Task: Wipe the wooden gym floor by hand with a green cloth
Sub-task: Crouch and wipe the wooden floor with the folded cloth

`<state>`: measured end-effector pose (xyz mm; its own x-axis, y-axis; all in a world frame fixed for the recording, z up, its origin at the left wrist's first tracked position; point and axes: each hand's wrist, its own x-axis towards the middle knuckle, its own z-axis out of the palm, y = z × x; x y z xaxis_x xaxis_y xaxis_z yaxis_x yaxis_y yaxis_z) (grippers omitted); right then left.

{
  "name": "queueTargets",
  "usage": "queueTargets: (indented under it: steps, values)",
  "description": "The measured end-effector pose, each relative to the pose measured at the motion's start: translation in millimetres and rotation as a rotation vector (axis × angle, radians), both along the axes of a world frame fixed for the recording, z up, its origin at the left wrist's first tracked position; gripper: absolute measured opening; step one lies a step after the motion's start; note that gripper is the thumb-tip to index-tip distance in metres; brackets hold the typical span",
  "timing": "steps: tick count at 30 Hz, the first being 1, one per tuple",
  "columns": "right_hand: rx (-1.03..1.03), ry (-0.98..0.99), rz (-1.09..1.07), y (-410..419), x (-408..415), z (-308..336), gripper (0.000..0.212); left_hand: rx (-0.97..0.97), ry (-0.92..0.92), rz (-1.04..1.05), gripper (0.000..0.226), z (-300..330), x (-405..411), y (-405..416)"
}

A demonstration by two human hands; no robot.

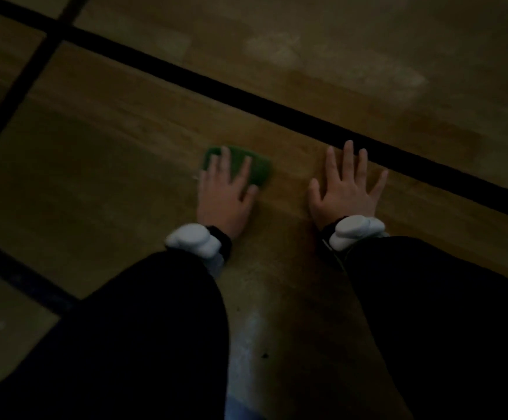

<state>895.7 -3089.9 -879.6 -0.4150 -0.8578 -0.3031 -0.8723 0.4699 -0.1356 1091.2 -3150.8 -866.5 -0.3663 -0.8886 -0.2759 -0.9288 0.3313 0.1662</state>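
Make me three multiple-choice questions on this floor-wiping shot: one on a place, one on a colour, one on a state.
1. Where is the cloth?
A. Under the left hand
B. Under the right hand
C. On the black line

2. What colour is the cloth?
A. Red
B. Green
C. White

3. How does the right hand lie?
A. Clenched in a fist
B. Lifted off the floor
C. Flat, fingers spread

Answers:
1 A: the left hand presses the cloth to the floor.
2 B: it shows green.
3 C: the right hand lies flat beside the black line.
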Motion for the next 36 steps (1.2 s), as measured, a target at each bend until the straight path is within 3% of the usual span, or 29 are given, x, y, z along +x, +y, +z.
queueTargets:
  steps: [4,6,9,14,19,25,27,29,33,36]
  values:
    - [-0.010,0.020,-0.007,-0.8,-0.6,2.9,0.064,0.037,0.032,-0.268,0.061,-5.7,-2.1,71.0]
    - [-0.007,0.027,-0.010,2.0,0.6,4.0,0.063,0.058,0.079,-0.277,0.063,-6.1,22.4,82.9]
    - [0.015,0.031,0.011,3.4,1.0,7.2,0.062,0.074,0.110,-0.069,0.066,-4.2,76.7,87.1]
    - [0.185,-0.053,0.017,-3.4,-5.0,34.2,0.067,0.083,-0.041,0.250,0.063,-4.0,184.7,59.0]
    - [0.108,-0.035,0.142,40.1,35.2,44.2,0.070,0.071,-0.080,0.342,0.059,-2.4,180.9,64.2]
    - [0.032,-0.087,0.216,68.9,85.8,48.7,0.068,0.052,-0.070,-0.042,0.064,7.6,133.7,148.8]
    - [0.034,-0.107,0.249,73.3,96.0,52.7,0.067,0.127,-0.096,-0.201,0.068,9.3,111.0,191.2]
    - [0.037,-0.117,0.289,79.3,106.0,55.0,0.066,0.119,-0.094,-0.303,0.060,3.2,102.6,229.6]
    - [0.037,-0.137,0.329,95.5,119.3,54.7,0.065,0.085,-0.078,-0.326,0.053,-0.6,104.8,247.2]
    - [0.043,-0.145,0.316,106.8,118.8,54.9,0.065,0.088,-0.057,-0.222,0.057,1.1,123.6,228.4]
